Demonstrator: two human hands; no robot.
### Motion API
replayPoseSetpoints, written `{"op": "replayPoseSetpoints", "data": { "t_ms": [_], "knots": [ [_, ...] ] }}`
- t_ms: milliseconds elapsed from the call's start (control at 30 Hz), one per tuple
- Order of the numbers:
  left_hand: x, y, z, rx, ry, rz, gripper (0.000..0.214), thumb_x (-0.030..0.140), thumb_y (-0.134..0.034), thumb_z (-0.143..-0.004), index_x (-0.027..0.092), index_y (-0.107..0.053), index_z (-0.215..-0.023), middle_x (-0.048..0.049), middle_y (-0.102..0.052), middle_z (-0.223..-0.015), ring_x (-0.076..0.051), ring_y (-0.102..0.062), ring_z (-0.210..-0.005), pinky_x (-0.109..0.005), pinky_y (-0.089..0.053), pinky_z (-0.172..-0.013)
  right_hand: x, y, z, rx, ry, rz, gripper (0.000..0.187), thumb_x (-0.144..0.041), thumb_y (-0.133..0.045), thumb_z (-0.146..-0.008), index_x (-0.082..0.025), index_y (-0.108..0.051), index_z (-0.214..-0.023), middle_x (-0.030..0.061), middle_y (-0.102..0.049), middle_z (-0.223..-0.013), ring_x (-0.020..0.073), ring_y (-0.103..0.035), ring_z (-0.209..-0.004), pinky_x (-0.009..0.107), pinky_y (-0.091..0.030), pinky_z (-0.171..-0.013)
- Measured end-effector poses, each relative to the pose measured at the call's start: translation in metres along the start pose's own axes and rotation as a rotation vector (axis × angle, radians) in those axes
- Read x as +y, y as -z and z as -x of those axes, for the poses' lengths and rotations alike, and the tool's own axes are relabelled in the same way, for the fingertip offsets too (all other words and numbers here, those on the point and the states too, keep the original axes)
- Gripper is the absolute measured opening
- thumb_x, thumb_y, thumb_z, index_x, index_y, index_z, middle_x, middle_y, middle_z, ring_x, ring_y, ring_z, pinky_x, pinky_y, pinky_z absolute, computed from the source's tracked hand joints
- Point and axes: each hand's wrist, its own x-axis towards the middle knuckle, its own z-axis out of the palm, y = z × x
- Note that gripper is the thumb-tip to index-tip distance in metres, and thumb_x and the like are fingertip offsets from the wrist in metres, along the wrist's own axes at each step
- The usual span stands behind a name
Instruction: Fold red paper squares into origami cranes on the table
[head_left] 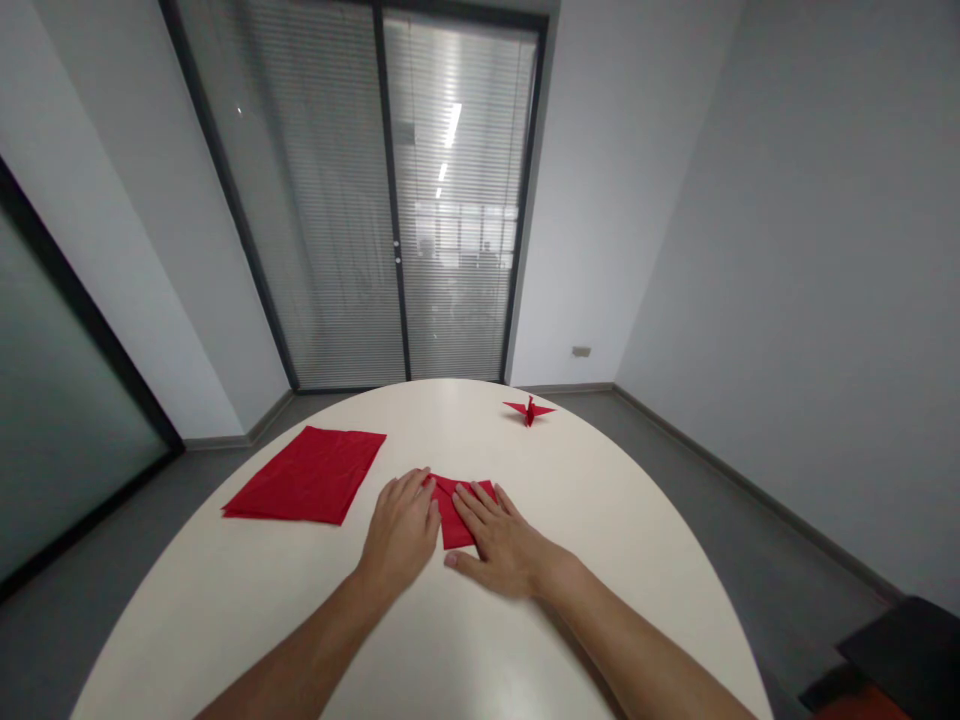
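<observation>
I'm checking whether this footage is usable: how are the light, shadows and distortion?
Head view: bright streaks show at the blinds, and a pale sheen lies on the near part of the table; head view: a soft shadow edges the right forearm; head view: the door frame leans, suggesting wide-lens stretch; head view: creases in the red paper look soft.

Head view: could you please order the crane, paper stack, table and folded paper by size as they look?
1. Table
2. Paper stack
3. Folded paper, partly hidden by the right hand
4. Crane, though distance shrinks it
</observation>
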Motion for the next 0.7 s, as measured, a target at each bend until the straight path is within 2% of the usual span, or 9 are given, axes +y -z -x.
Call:
{"op": "replayPoseSetpoints", "data": {
  "t_ms": [100, 233, 500, 700],
  "knots": [
    [-0.001, -0.002, 0.0, -0.122, -0.142, 0.165, 0.042, 0.019, -0.041, -0.097, 0.019, -0.06, -0.135, -0.0109, -0.058, -0.144, -0.024, -0.051, -0.135, -0.047, -0.036, -0.116, 0.0, 0.003, 0.001, 0.0, 0.019, 0.002, 0.083, -0.066, -0.041, -0.096, -0.018, -0.016, -0.159, 0.0125, -0.015, -0.164, 0.0325, -0.008, -0.153, 0.055, 0.0, -0.123],
    [-0.003, -0.007, 0.001, -0.268, -0.088, 0.135, 0.047, 0.024, -0.033, -0.101, 0.014, -0.051, -0.143, -0.0131, -0.049, -0.15, -0.024, -0.043, -0.142, -0.05, -0.033, -0.117, 0.0, 0.005, 0.001, -0.029, 0.015, 0.009, 0.087, -0.068, -0.038, -0.095, -0.015, -0.015, -0.159, 0.0136, -0.013, -0.164, 0.0328, -0.005, -0.153, 0.054, 0.002, -0.123],
    [-0.008, -0.008, 0.001, -0.276, 0.048, -0.024, 0.052, 0.026, -0.039, -0.097, 0.011, -0.047, -0.146, -0.0148, -0.041, -0.155, -0.027, -0.037, -0.145, -0.052, -0.029, -0.118, -0.004, 0.003, 0.002, -0.046, -0.039, 0.025, 0.087, -0.069, -0.034, -0.096, -0.011, -0.018, -0.158, 0.0144, -0.013, -0.163, 0.0324, -0.004, -0.153, 0.054, 0.0, -0.123],
    [-0.007, -0.008, 0.001, -0.289, 0.063, -0.047, 0.054, 0.029, -0.038, -0.097, 0.011, -0.045, -0.147, -0.0129, -0.04, -0.156, -0.026, -0.035, -0.147, -0.051, -0.028, -0.12, -0.017, 0.012, 0.009, -0.162, -0.174, 0.095, 0.086, -0.063, -0.032, -0.098, -0.004, -0.014, -0.157, 0.0167, -0.007, -0.163, 0.0331, -0.002, -0.153, 0.055, -0.004, -0.123]
  ]
}}
